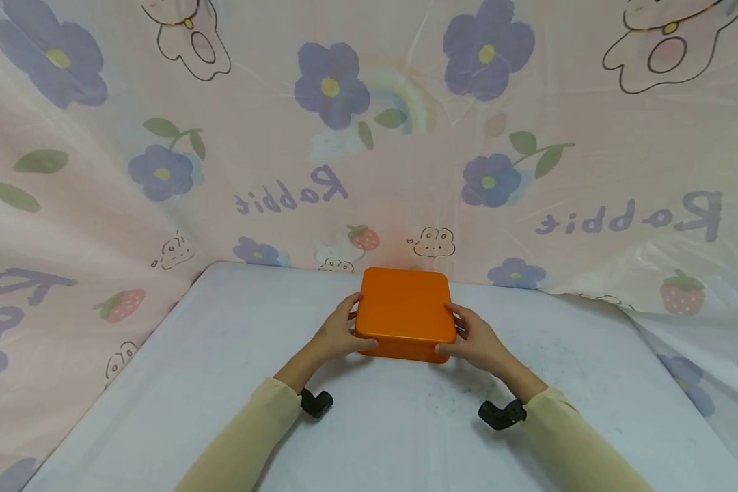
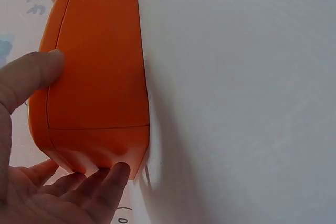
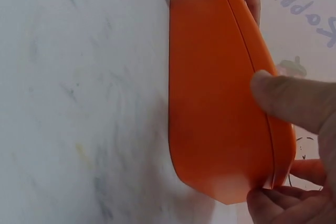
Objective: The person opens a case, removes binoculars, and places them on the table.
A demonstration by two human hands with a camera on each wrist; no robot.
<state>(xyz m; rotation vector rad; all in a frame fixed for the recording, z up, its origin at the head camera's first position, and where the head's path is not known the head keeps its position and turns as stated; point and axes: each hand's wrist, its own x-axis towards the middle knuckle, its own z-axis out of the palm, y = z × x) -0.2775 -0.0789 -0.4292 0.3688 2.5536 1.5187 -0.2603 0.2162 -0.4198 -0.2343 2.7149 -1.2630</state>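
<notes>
Box [image 1: 406,304], orange and smooth, seemed to sit flat on a white surface [image 1: 400,437], near its far edge, ahead of the wearer at about twelve o'clock. A person in pale yellow sleeves [image 1: 240,437] gripped it from both sides. The left hand [image 1: 337,333] was clamped on the box at nine o'clock and the right hand [image 1: 481,342] at three o'clock, each with its thumb against the near face and its fingers along the side wall. Opposed like that, the hands probably served to hold the box level and stop it turning. Its broad top faced up, a thin seam [image 2: 68,6] ran below the upper edge, and one narrow side faced the person at six o'clock. The top looked close to square, so no clear long axis could be told; its side edges pointed roughly toward twelve. Beyond, at twelve o'clock, hung a pale cloth [image 1: 406,171] printed with flowers.
</notes>
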